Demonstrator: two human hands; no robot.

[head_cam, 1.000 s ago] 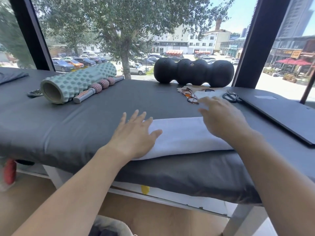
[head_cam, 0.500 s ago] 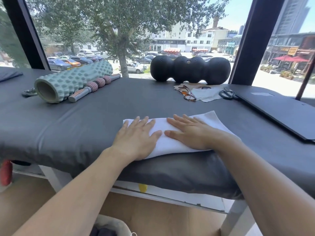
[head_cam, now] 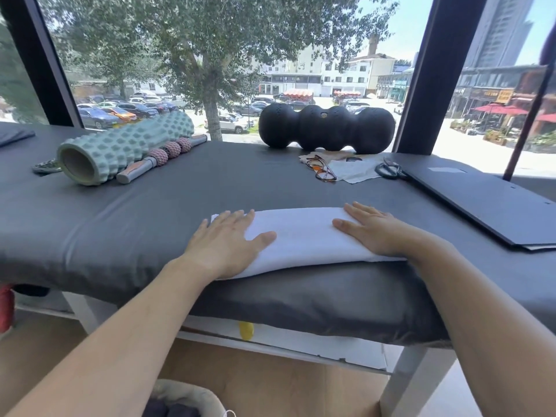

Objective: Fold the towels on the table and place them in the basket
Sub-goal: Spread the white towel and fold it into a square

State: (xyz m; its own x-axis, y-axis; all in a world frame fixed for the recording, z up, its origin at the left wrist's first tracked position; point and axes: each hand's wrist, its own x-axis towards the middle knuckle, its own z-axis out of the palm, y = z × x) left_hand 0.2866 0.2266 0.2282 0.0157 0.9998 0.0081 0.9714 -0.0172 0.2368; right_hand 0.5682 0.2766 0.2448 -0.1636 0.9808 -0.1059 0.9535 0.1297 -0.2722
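Towel (head_cam: pixel 304 236) lies folded on the counter (head_cam: pixel 150 212), left hand (head_cam: pixel 228 245) and right hand (head_cam: pixel 373 233) pressing flat, open-palmed; next, fold again or lift toward the basket (head_cam: pixel 186 398).

Both hands are flat, palms down, fingers stretched out and spread apart: left hand (head_cam: pixel 226 244) and right hand (head_cam: pixel 372 233), both forearms reaching straight forward.

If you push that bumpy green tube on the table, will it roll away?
Probably, yes. The bumpy mint-green foam roller is a cylinder lying on its side, so a sideways push should roll it. The grey massage stick with pink balls lies alongside and might stop it. Being hollow foam, it likely feels light.
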